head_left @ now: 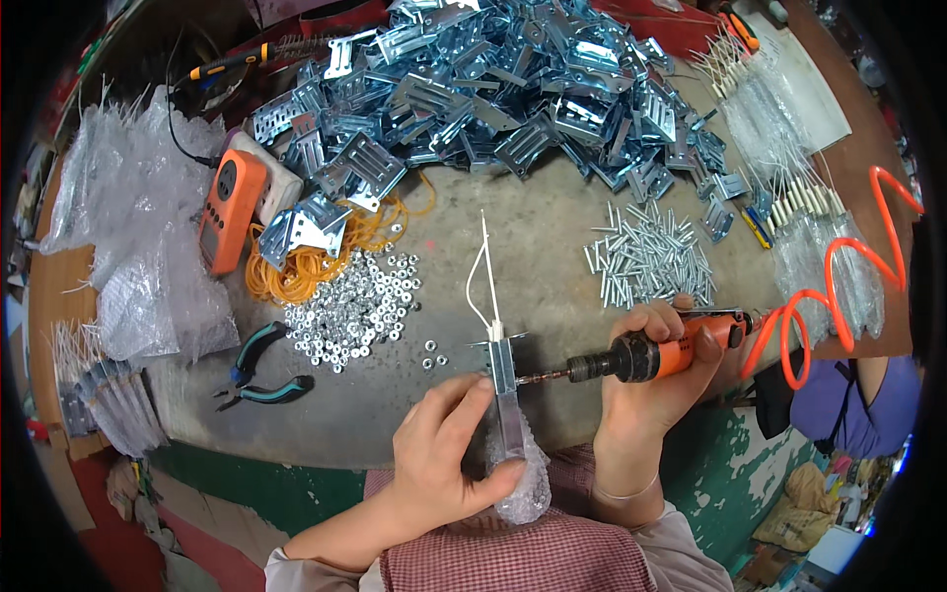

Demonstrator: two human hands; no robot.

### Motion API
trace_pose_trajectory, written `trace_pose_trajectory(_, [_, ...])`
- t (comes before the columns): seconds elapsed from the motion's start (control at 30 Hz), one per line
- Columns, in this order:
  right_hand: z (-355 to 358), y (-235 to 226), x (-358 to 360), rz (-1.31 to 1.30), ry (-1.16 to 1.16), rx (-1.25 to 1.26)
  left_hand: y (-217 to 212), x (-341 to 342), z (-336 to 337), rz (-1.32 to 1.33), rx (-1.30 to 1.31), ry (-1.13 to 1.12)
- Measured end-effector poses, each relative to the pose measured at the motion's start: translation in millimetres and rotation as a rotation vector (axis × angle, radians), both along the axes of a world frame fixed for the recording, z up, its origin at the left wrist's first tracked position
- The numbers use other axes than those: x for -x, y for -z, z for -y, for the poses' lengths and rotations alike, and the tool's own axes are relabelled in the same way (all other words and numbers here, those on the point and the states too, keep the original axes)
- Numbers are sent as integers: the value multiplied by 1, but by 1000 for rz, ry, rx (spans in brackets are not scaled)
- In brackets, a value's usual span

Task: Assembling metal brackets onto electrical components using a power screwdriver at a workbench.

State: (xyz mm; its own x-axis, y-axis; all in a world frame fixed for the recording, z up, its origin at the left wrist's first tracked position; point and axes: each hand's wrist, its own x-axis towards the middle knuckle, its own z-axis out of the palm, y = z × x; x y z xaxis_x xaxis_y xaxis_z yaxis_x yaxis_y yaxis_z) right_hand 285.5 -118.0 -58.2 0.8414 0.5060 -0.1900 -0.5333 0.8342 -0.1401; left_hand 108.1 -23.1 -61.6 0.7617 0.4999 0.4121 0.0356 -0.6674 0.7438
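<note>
Head view: metal bracket (pixel 505 380) held upright at the near edge of the table (pixel 552 232), a white cable tie (pixel 485 281) rising from its top, lower end wrapped in clear plastic bag (pixel 523 483). Left hand (pixel 444 449) closed around bracket and bag, fingers curled firmly, thumb pressed at the bottom. Right hand (pixel 661 365) wrapped tight on an orange and black air screwdriver (pixel 656 355), its bit pointing left and touching the side of the bracket. Orange coiled hose (pixel 829 296) running from the back of the tool toward the right.

Just behind the bracket, scattered small nuts (pixel 360 306), a few lying alone near the left hand. Behind the right hand, a heap of small silver pins (pixel 651 261). Left of the nuts, pliers with teal handles (pixel 261 380). Farther back, a tangle of orange rubber bands (pixel 316 261) and an orange power strip (pixel 232 207). Along the far side of the table, a big pile of blue-grey brackets (pixel 513 84). On the left, heaps of plastic bags (pixel 138 227); on the right, packed bags with white ties (pixel 789 168).
</note>
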Motion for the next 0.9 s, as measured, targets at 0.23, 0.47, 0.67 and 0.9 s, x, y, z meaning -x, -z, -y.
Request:
trace_pose_trajectory(0.23, [3, 5, 1, 22, -16, -4, -5, -1, 0, -38, -89, -20])
trace_pose_trajectory(0.47, [10, 0, 11, 49, -35, 143, -14, 12, 9, -118, -49, -12])
trace_pose_trajectory(0.67, [12, 5, 9, 118, -60, 87, -16, 7, 4, -42, 35, -7])
trace_pose_trajectory(0.9, [16, 14, 6, 117, -93, 39, -27, 8, -43, -310, -212, -244])
